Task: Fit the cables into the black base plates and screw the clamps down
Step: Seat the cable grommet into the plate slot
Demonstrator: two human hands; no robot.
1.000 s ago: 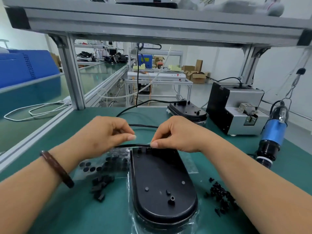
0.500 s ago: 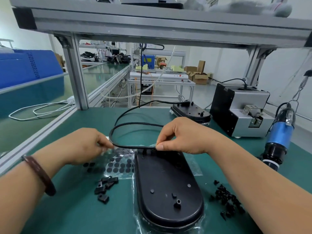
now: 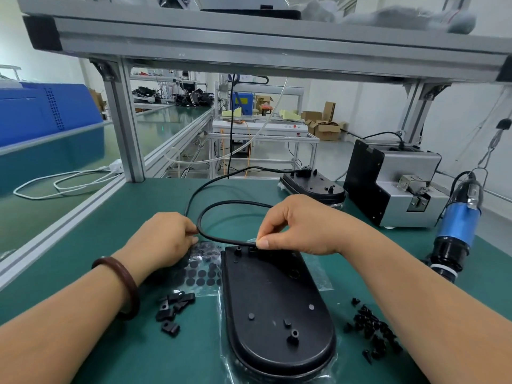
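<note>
The black base plate lies flat on the green worktop, its rounded end towards the person and its straight far edge at 12 o'clock. At that far edge the right hand hangs palm-down, with thumb and forefinger pinched on the black cable where the cable meets the plate's slot and the other fingers curled in above. From that pinch the cable bows out in a loop towards 10 o'clock. There the left hand, knuckles up and fingers curled, pinches the loop's left side at its fingertips. Beyond the loop the cable runs on towards 12 o'clock to a second base plate. Both forearms reach in from the near edge, one on each side of the plate, and the left wrist wears a dark bracelet. Black clamps lie loose at the plate's 9 o'clock, and black screws are scattered at its 3 o'clock.
</note>
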